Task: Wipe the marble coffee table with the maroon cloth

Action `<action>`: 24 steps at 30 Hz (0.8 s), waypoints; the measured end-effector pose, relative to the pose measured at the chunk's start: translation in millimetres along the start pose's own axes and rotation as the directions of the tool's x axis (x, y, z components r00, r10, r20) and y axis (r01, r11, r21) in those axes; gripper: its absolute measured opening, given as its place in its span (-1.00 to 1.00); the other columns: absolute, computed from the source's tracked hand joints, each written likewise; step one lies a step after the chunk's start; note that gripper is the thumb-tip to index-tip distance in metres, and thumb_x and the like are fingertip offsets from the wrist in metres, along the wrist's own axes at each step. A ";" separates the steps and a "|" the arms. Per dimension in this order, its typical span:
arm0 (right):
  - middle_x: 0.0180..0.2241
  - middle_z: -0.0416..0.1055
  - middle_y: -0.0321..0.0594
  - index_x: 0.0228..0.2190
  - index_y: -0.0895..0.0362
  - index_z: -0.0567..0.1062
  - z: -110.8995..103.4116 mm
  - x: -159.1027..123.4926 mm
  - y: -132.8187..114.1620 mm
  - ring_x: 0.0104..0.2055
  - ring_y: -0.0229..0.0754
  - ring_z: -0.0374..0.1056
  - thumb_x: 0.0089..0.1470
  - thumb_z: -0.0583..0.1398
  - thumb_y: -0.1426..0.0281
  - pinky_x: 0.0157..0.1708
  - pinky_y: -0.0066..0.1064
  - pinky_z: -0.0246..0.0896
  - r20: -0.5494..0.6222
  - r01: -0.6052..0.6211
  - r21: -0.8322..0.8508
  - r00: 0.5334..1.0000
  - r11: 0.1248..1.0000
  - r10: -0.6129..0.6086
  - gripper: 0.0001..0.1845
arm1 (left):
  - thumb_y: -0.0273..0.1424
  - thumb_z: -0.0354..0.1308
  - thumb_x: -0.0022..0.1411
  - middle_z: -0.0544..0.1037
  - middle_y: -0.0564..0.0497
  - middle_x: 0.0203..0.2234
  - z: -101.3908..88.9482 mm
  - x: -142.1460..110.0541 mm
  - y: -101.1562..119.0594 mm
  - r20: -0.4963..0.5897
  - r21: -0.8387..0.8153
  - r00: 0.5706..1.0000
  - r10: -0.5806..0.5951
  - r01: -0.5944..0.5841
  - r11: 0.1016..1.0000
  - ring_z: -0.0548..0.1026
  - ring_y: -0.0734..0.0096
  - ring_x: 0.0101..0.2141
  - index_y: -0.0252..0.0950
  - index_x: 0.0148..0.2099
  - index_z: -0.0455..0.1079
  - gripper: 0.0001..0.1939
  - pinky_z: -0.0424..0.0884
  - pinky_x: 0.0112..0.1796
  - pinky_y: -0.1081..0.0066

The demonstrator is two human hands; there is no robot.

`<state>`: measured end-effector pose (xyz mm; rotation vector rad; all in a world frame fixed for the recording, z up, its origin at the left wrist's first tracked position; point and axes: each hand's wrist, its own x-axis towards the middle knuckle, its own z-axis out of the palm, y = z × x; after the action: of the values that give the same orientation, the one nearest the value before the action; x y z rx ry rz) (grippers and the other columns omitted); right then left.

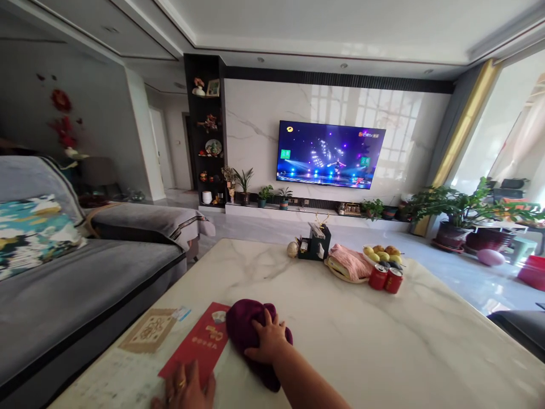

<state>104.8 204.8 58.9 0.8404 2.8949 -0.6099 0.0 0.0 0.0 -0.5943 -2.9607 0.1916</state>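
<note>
The right hand (268, 338) lies flat on a dark purple cloth (247, 332), fingers spread and pressing it onto the marble worktop (340, 341); it does not grip the cloth. The left hand (185, 391) rests at the near edge, fingers loosely open, touching the corner of a red booklet (196, 346) just beside the cloth. Two red cans (385, 278) and a fruit plate (383, 254) stand well apart, at the far side.
</note>
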 end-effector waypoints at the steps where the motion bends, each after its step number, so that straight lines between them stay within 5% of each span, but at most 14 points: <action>1: 0.63 -0.21 0.13 0.53 -0.18 0.15 3.1 0.3 -4.9 0.58 0.64 -0.13 0.10 0.33 -0.15 0.43 0.57 -0.14 -0.011 0.045 -0.005 0.999 0.999 -0.045 0.09 | -0.15 -0.21 0.57 0.18 -0.25 0.56 0.8 0.0 0.0 -0.011 -0.001 1.000 0.002 -0.002 1.000 0.19 -0.06 0.51 -0.26 0.54 0.25 -0.35 0.22 0.34 -0.14; 7: 0.62 -0.15 0.05 0.52 -0.23 0.14 15.8 5.7 -28.4 0.64 0.44 -0.30 0.27 0.22 0.23 0.48 0.47 -0.19 0.025 0.228 -0.080 0.974 0.970 -0.227 -0.13 | -0.16 -0.21 0.58 0.21 -0.30 0.54 5.7 -1.0 -1.5 -0.036 -0.024 0.999 0.034 -0.035 0.999 0.21 -0.13 0.48 -0.31 0.52 0.28 -0.35 0.23 0.31 -0.18; 12: 0.64 -0.32 0.04 0.51 -0.30 0.14 15.5 14.2 -25.8 0.64 0.52 -0.38 0.32 0.21 -0.05 0.42 0.59 -0.14 0.049 0.348 -0.053 0.937 0.936 -0.346 -0.16 | -0.20 -0.25 0.58 0.27 -0.33 0.51 4.0 -1.6 -0.8 -0.057 -0.050 0.998 0.039 -0.042 0.998 0.21 -0.14 0.46 -0.37 0.49 0.30 -0.35 0.23 0.30 -0.20; 17: 0.63 -0.15 -0.03 0.46 -0.27 0.27 15.8 12.6 -21.8 0.59 0.44 -0.05 0.27 0.29 0.27 0.40 0.40 0.06 0.051 0.258 -0.197 0.966 0.946 -0.253 -0.20 | -0.18 -0.28 0.58 0.26 -0.31 0.51 2.9 -0.7 -0.8 -0.063 -0.072 0.998 0.030 -0.035 0.997 0.20 -0.10 0.47 -0.36 0.49 0.28 -0.34 0.25 0.30 -0.21; 21: 0.58 0.04 -0.04 0.41 -0.18 0.38 -0.9 -5.9 11.7 0.49 0.39 0.17 0.16 0.32 0.47 0.34 0.27 0.17 -0.125 0.077 -0.227 0.986 0.971 -0.108 -0.17 | -0.15 -0.33 0.57 0.24 -0.29 0.52 4.7 2.7 -0.2 -0.059 -0.118 0.998 0.014 -0.021 0.993 0.20 -0.09 0.47 -0.33 0.49 0.29 -0.31 0.25 0.31 -0.22; 24: 0.52 0.17 0.05 0.38 -0.09 0.43 -22.6 -33.8 72.7 0.42 0.34 0.29 0.21 0.18 0.55 0.27 0.22 0.26 -0.208 -0.028 -0.221 0.978 0.975 -0.019 -0.25 | -0.13 -0.30 0.54 0.25 -0.32 0.51 6.7 5.4 0.9 -0.055 -0.155 0.998 0.000 -0.009 0.988 0.21 -0.13 0.46 -0.34 0.49 0.30 -0.30 0.24 0.32 -0.23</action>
<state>172.8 252.8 59.7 0.9284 3.0680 -0.1977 -5.5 2.3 -6.2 -0.6140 -2.9392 -0.0554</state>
